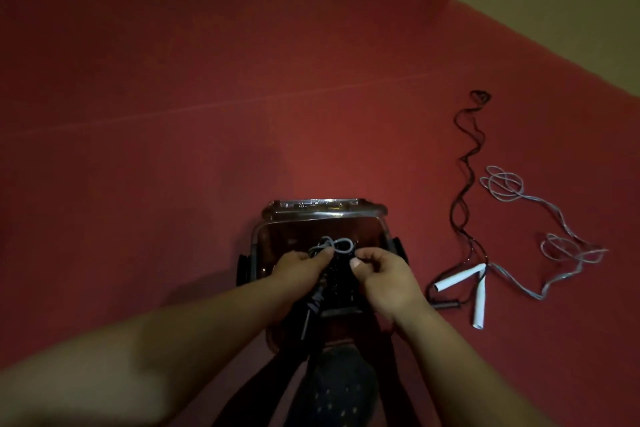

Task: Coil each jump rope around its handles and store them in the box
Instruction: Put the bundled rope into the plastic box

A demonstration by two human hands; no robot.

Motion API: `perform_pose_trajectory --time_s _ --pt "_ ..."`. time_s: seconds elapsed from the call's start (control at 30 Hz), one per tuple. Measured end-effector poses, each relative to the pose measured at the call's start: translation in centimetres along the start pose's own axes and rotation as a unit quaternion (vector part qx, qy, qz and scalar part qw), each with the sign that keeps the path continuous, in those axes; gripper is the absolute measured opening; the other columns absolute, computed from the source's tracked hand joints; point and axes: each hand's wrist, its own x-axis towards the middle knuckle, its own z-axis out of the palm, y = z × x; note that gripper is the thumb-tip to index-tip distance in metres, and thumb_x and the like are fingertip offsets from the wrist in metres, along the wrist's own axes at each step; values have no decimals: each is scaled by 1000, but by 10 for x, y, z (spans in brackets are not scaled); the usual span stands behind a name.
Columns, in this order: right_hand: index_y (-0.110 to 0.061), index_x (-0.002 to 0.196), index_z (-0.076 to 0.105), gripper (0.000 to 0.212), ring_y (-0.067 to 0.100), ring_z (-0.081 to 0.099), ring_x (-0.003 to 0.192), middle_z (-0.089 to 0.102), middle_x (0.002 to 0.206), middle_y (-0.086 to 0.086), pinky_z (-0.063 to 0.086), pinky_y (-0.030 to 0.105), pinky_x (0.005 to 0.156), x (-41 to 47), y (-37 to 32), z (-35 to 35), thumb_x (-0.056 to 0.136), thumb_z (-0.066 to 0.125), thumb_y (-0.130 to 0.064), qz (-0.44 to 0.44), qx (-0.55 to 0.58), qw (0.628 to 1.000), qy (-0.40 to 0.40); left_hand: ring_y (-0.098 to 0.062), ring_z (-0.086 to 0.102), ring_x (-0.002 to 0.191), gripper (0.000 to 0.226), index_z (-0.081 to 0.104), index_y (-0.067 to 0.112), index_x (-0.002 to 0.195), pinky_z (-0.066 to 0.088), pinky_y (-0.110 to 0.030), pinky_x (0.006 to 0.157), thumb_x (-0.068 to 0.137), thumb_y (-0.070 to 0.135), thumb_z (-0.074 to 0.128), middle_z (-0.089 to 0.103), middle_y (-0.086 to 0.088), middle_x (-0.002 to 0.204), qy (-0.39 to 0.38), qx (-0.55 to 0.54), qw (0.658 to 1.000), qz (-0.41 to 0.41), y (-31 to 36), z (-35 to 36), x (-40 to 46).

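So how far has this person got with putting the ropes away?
One rope is in hand: the left hand and right hand hold it, wound into a bundle, over the open clear box. Nothing else shows in the box. Still left on the red floor: a black rope and a white-handled rope, both loose.

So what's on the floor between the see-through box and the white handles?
Head view: mostly bare red floor, plus a black rope's tail and dark handle beside the white handles, right of the box.
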Motion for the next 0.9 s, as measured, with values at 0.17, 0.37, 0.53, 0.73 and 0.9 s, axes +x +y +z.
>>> perform_pose_trajectory --time_s 0.17,0.37,0.53,0.73,0.9 --pt "-20 110 66 19 9 63 81 68 86 -7 46 22 73 9 12 11 94 60 -28 23 -26 999 24 -26 71 89 51 67 12 109 57 -43 88 82 56 66 73 -8 100 8 -40 998 -38 1 4 20" --pt "-24 103 67 12 12 61 77 67 81 -6 49 25 77 17 18 18 93 62 -29 32 -35 999 24 -21 71 81 46 68 18 106 57 -40 80 76 52 63 74 -4 93 -45 -65 996 -48 5 9 39" --pt "-26 95 63 4 9 59 75 64 79 -10 42 17 65 5 19 7 95 59 -25 41 -26 998 39 -11 61 99 35 59 24 122 47 -26 86 88 30 66 65 2 116 -76 27 996 21 5 8 24" --pt "-23 96 65 6 13 60 83 65 82 -8 38 19 72 -17 22 -24 94 60 -26 62 -14 993 101 -12 59 110 40 57 26 130 38 -18 88 91 31 63 60 10 110 -7 197 964 180 28 17 -29" --pt "-20 104 66 15 14 59 90 63 89 -5 38 20 75 -48 36 -64 94 59 -30 68 -67 989 112 -10 50 125 51 55 24 135 36 -22 103 89 42 65 57 6 134 -85 235 931 265 22 60 -48"
